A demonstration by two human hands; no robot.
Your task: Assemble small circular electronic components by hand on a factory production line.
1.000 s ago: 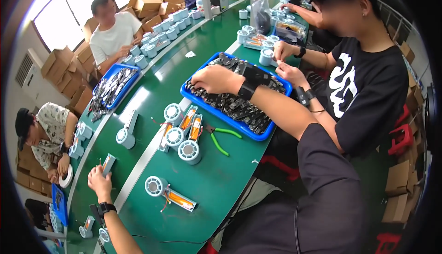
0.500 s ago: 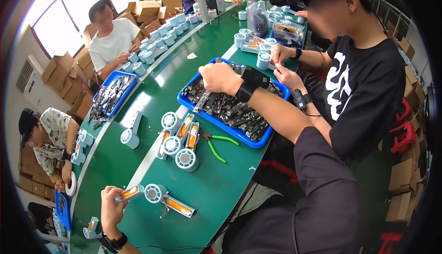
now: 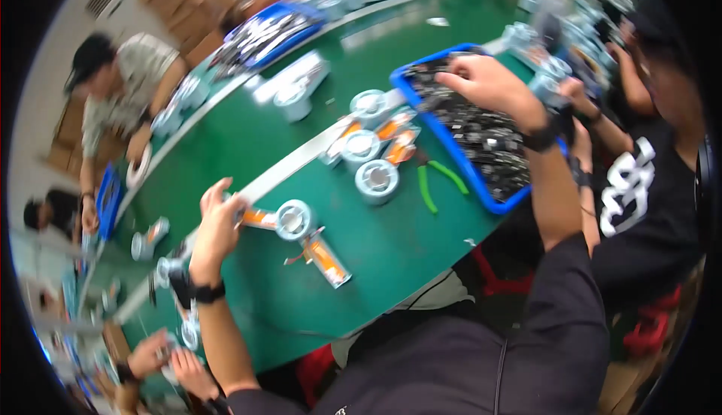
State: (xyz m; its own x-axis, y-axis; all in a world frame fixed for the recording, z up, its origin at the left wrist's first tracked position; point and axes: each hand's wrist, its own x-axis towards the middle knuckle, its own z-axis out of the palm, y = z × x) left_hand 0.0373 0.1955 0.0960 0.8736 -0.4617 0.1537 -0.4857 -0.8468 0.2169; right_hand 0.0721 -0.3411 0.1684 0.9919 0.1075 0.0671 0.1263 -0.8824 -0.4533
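My left hand [image 3: 216, 227] is closed, one finger raised, at the outer end of an open fan handle [image 3: 261, 218] with an orange battery inside. That handle reaches to a light-blue round fan head [image 3: 295, 220]; whether the two are joined I cannot tell. Below lies another open handle [image 3: 329, 262] with an orange battery and thin wires. My right hand [image 3: 492, 88] is over the far part of a blue tray [image 3: 470, 171] heaped with black circuit boards [image 3: 489, 140]. Its fingers are bent together and blurred, and anything between them is hidden.
Several fan heads with open handles [image 3: 376, 180] lie mid-table beside green-handled cutters [image 3: 444, 182]. A finished-looking fan [image 3: 293, 99] lies beyond the pale strip. Another blue tray [image 3: 282, 35] stands at the far side. Co-workers sit left and right; another person's hands [image 3: 169, 362] are at lower left.
My view has swung left, blurring the picture. My left hand stays at the handle, now with one finger raised. My right hand remains over the tray, its fist looking looser.
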